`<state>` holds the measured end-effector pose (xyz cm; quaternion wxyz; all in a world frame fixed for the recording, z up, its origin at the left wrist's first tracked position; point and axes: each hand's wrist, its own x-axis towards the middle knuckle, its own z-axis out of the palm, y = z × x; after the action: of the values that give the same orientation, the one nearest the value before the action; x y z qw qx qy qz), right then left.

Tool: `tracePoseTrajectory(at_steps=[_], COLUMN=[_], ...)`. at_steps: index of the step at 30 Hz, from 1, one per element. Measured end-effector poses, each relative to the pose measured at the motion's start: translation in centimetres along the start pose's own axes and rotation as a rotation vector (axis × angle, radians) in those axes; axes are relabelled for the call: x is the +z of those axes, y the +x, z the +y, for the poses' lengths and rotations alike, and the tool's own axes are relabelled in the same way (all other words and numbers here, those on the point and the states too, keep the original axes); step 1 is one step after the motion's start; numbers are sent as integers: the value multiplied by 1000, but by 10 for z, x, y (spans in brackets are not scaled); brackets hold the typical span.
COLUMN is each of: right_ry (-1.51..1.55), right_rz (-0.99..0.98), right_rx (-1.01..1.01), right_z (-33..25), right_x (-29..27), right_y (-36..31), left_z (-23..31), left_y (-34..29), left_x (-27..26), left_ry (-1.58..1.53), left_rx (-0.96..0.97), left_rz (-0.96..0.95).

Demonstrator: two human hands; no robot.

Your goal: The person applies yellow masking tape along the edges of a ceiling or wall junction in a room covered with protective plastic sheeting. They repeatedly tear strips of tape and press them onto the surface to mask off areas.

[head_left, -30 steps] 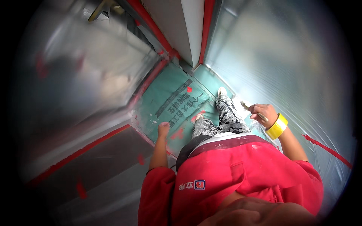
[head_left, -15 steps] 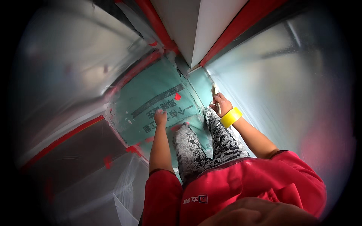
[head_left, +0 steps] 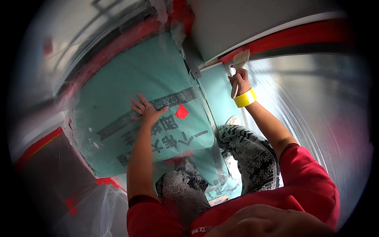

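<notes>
A flat paintbrush [head_left: 241, 58] with pale bristles is gripped by its handle in my right hand [head_left: 242, 81]. Its bristles point away from me, by the red tape strip [head_left: 272, 41] at the foot of the wall; whether they touch it I cannot tell. Round my right wrist sits a yellow roll of tape [head_left: 245, 98]. My left hand [head_left: 148, 113] is spread, fingers apart and empty, over the green printed floor sheet [head_left: 130, 85]; contact with the sheet is unclear. Just right of that hand lies a small red scrap [head_left: 181, 111].
Clear plastic film [head_left: 300, 102] hangs along the right side, and more plastic sheeting [head_left: 98, 201] lies at lower left. A grey wall [head_left: 252, 23] rises ahead. A dark flat metal strip [head_left: 192, 63] stands by the corner. My knees are bent over the sheet.
I have come down lower and closer to the floor. My left hand has opened from a closed shape and reached forward. The brush has swung up and forward toward the wall's base.
</notes>
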<state>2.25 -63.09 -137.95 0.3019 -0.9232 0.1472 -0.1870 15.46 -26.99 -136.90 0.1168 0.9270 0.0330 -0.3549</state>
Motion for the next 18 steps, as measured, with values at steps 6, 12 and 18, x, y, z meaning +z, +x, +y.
tracePoseTrajectory(at_steps=[6, 12, 18], right_ry=[-220, -122, 307], right_rz=[123, 30, -14], right_rx=[-220, -119, 265], right_z=[71, 109, 134], right_x=[99, 157, 165], right_y=[12, 4, 20], left_z=[-5, -1, -6], left_y=[6, 3, -2], left_x=[-4, -7, -10], left_ry=[7, 12, 11], left_rx=[28, 46, 55], left_rz=[20, 26, 5])
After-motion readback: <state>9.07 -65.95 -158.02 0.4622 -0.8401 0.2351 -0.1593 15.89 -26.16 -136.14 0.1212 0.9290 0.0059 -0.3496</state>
